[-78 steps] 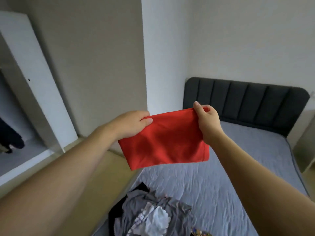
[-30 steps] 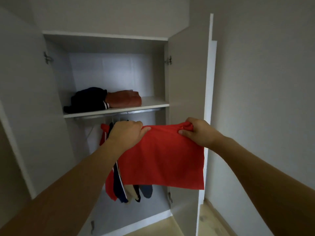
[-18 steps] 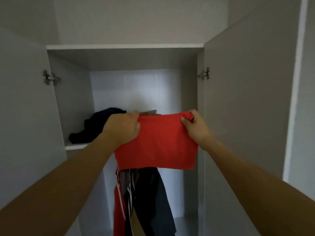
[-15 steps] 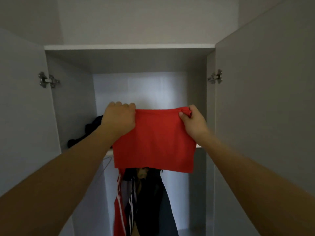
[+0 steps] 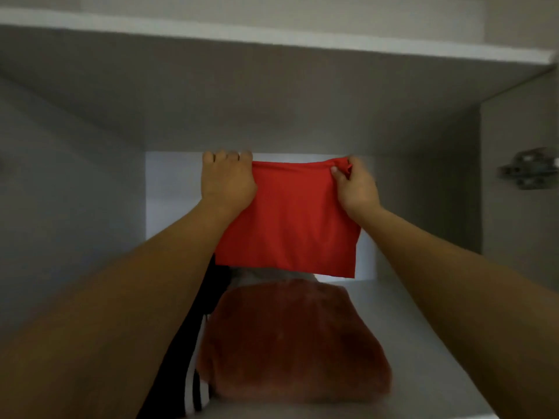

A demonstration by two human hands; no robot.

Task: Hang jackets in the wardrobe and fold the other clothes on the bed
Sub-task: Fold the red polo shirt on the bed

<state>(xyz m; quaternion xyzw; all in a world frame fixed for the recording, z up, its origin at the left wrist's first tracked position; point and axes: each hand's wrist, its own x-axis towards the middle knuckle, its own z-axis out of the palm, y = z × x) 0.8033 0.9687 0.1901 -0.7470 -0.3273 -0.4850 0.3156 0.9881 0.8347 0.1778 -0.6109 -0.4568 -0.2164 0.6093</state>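
— Nearest the camera? 
— Two bare forearms, reaching up and forward into the wardrobe (image 5: 90, 192). Between them, well below the grip, lay a folded rust-brown garment (image 5: 290, 340) on the shelf (image 5: 423, 343). Just left of it, tucked partly under the left forearm, sat a black garment with white stripes (image 5: 193, 385).

— And the grip itself? 
— Held up above the brown pile was a folded red garment (image 5: 290, 219), hanging flat from its top edge. Left hand (image 5: 227, 179) clamped the top left corner, fingers curled over the edge, knuckles toward the camera. Right hand (image 5: 354, 184) pinched the top right corner, thumb in front, cloth bunched a little under it. Both closed tight on the fabric, nothing else in either.

— Touching the pile? 
— Could not tell; lower hem hung just above the brown garment's far end, hiding it.

— Any brand, label, writing? 
— None readable anywhere; cloth plain, picture somewhat blurred.

— Beyond the grip? 
— Pale back panel (image 5: 172, 192) of the compartment, directly behind both hands. Overhead, the grey underside of the top board (image 5: 272, 86). Far right of the right hand, a metal hinge (image 5: 529, 172) on the side wall, blurred.
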